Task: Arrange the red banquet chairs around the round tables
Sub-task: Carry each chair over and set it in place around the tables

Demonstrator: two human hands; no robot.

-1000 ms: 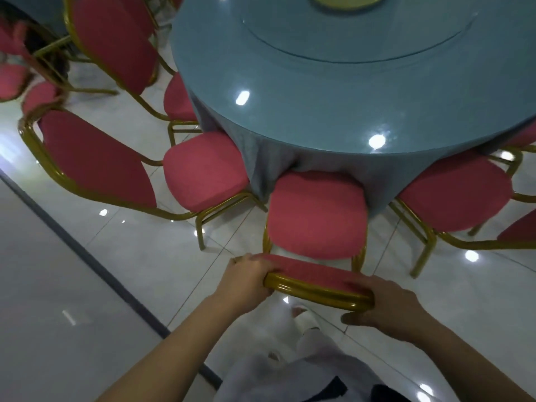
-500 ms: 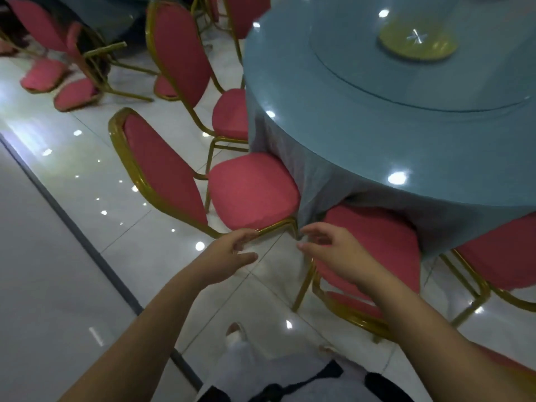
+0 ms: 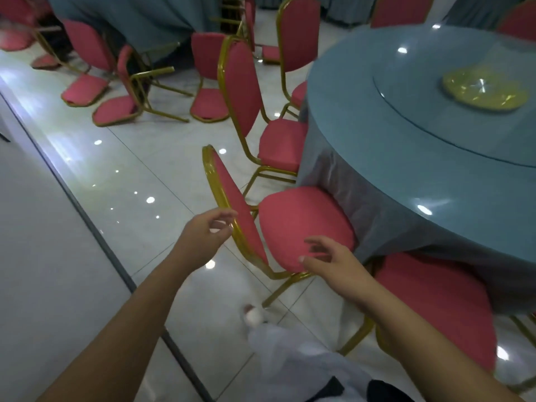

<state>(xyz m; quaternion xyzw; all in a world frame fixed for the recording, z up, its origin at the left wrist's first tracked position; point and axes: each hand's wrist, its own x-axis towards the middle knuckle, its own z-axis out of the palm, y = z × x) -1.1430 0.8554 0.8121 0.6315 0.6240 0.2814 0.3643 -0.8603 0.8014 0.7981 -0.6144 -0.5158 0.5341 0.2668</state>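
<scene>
A red banquet chair (image 3: 304, 224) with a gold frame stands at the edge of the round blue-clothed table (image 3: 420, 146), its seat partly under the cloth. My left hand (image 3: 207, 232) hovers just beside the gold rim of its backrest, fingers loosely curled and holding nothing. My right hand (image 3: 330, 258) floats over the front of its seat, fingers spread and empty. Another red chair (image 3: 435, 303) sits at the table to my lower right. A further chair (image 3: 261, 117) stands beyond the near one, seat against the cloth.
Several red chairs (image 3: 121, 108) lie tipped over on the glossy tiled floor by a second blue-draped table (image 3: 139, 21) at top left. A dark strip (image 3: 87, 216) divides tiles from grey flooring. A yellow plate (image 3: 484, 91) sits on the table's glass turntable.
Both hands let go of the backrest of the chair now at lower right. My view swung left and both hands reached toward the neighbouring chair.
</scene>
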